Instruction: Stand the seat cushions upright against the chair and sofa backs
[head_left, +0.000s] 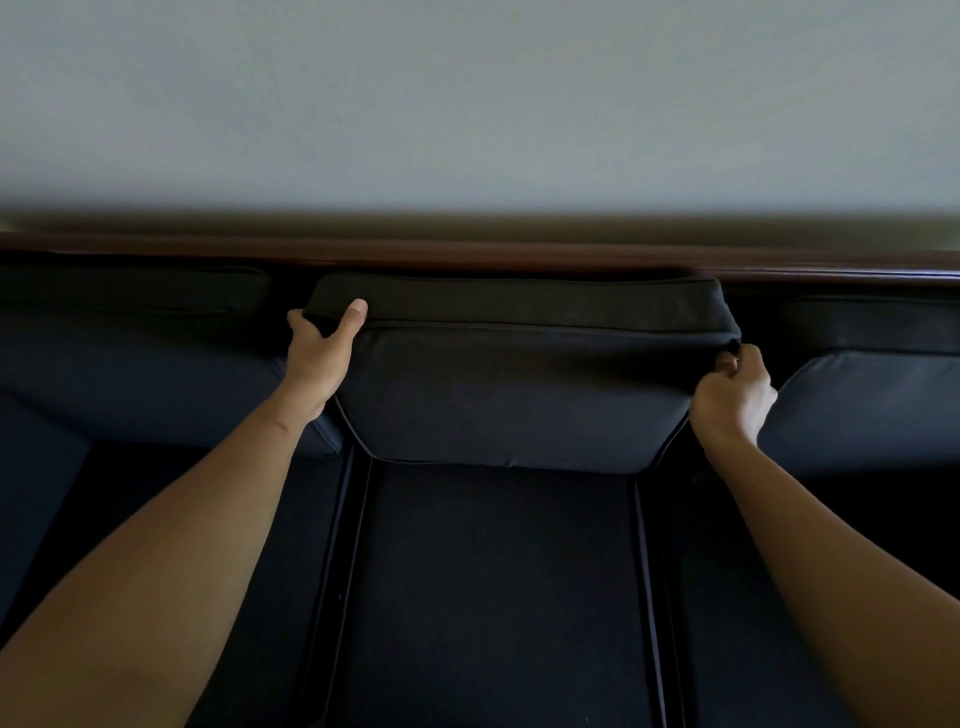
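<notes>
While the left hand (317, 358) and right hand (735, 395) clench their fingers on its upper corners, the dark, piped, rectangular fabric cushion (514, 395) stands upright against the wood-railed sofa back (467, 254).

Two bare forearms, left hand (317, 353) and right hand (735, 392) — no sleeves (no rings, no watch)

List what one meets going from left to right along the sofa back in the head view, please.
Left cushion → left hand → middle cushion, gripped at both top corners → right hand → right cushion. The wooden rail runs above them all.
</notes>
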